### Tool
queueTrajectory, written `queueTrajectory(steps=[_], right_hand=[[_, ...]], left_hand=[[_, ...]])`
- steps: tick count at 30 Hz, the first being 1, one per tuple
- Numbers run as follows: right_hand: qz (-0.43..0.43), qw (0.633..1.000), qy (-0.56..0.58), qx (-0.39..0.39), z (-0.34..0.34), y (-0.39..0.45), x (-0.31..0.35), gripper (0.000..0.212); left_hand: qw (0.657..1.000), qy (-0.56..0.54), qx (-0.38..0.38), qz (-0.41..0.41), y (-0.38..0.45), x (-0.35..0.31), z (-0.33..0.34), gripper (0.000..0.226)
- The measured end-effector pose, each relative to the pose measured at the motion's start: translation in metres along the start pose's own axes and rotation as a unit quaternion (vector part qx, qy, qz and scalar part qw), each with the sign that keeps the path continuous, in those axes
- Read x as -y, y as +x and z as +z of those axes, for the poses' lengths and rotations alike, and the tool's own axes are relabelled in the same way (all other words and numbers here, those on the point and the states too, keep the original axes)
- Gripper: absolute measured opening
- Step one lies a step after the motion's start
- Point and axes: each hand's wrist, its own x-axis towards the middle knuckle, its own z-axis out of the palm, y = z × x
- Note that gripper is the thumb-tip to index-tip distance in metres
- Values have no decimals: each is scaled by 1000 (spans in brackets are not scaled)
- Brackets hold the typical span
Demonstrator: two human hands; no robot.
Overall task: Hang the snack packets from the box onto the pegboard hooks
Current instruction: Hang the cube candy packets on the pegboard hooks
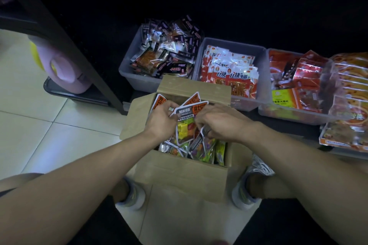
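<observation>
The left hand [161, 121] has its fingers curled round the top edge of a snack packet [184, 125] with a grey label and coloured pieces showing through its window, holding it up inside the open cardboard box [179, 173]. The right hand [219, 123] is just beside it, fingers bent down into the packets and closed on the edge of another packet [205, 131]; exactly how the fingertips grip it cannot be seen. More packets [199, 149] of the same kind fill the box, some with orange tops standing against its far wall. The box sits on the floor between the person's two shoes [135, 197], its flaps folded outward. Beyond it, three clear plastic bins stand side by side: the left bin [127, 69] holds dark packets, the middle bin [201, 49] red and white ones, the right bin [278, 115] red ones. A pink jug [65, 69] stands on a low shelf to the left, above pale floor tiles [29, 125].
</observation>
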Motion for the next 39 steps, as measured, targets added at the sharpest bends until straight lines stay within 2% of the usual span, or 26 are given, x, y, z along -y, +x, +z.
queueTrajectory(steps=[4,8,14,20,25,30,33,36,39], right_hand=[[15,1000,-19,13,3,-1,4,29],[12,1000,-25,11,2,-4,6,50],[1,997,-72,42,7,1,14,33],[14,994,-95,61,17,4,7,28],[16,995,-94,3,8,3,-8,25],[67,996,33,-39,-8,2,-23,26],[96,980,168,-48,-21,-2,-26,27],[132,938,307,-96,-36,-6,-30,39],[137,855,484,-129,-49,-10,-28,55]], left_hand=[[1000,19,21,-3,0,4,-1,11],[999,33,22,0,-2,5,-1,14],[999,19,50,4,-8,2,0,24],[998,16,61,7,-11,7,2,27],[996,-36,76,2,-11,11,10,29],[995,-43,83,21,-16,8,19,16],[993,-79,65,52,-16,-2,10,17],[987,-151,1,53,-10,-19,-13,14],[971,-212,-84,66,-5,-36,-34,13]])
